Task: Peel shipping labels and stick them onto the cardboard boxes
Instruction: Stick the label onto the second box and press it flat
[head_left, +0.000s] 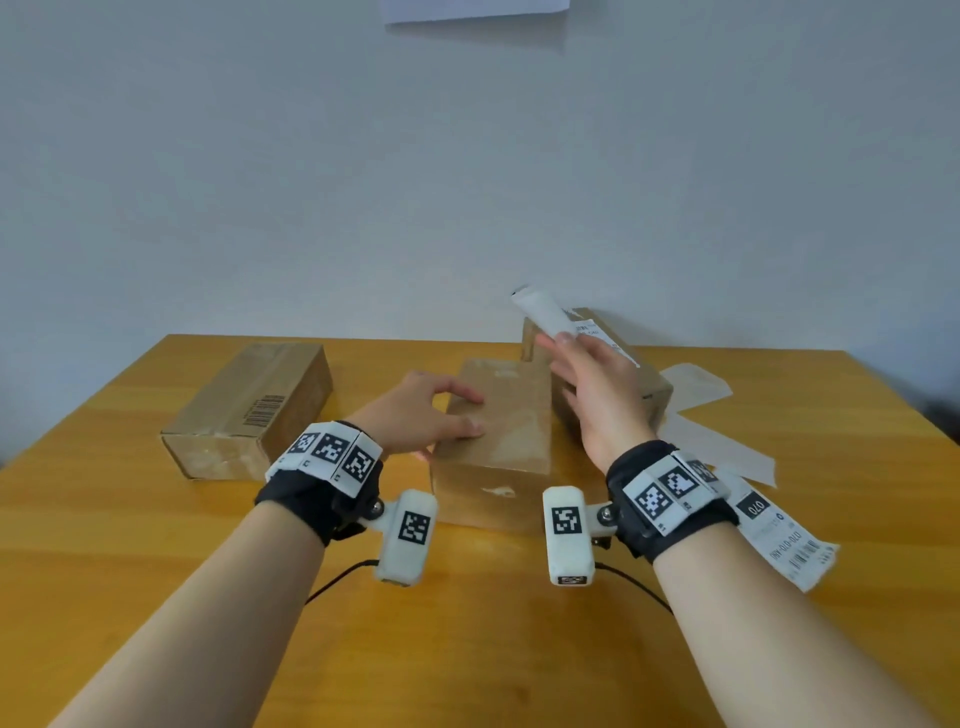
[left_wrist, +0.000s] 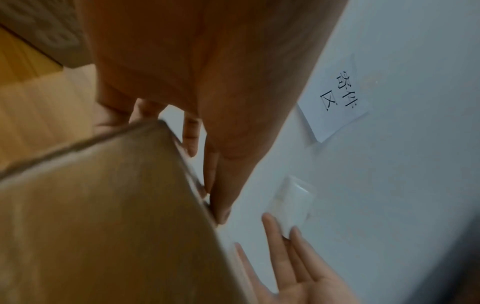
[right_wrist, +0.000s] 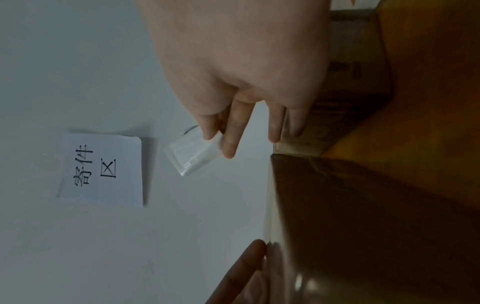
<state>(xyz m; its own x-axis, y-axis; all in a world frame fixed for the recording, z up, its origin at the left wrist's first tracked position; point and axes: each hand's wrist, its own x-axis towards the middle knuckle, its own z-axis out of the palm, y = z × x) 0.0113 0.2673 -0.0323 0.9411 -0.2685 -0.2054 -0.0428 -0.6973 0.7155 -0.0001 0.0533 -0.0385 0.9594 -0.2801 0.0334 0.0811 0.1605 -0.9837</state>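
Three cardboard boxes stand on the wooden table (head_left: 467, 649). My left hand (head_left: 441, 415) rests on the middle box (head_left: 498, 441), fingers flat on its top and thumb at its near side; the left wrist view shows the fingers (left_wrist: 207, 174) straight along the box (left_wrist: 103, 216) edge. My right hand (head_left: 587, 374) is raised over the rear right box (head_left: 639, 384), which has a label (head_left: 597, 338) on top. It pinches a white label strip (head_left: 540, 312) between thumb and index finger (right_wrist: 228, 144); the strip (right_wrist: 194, 156) looks glossy, its printed side hidden.
A third box (head_left: 249, 410) with a printed barcode lies at the left. Printed labels (head_left: 779, 535) lie under my right forearm, with loose backing papers (head_left: 696, 384) behind them. A paper note (right_wrist: 101, 168) hangs on the wall beyond the table.
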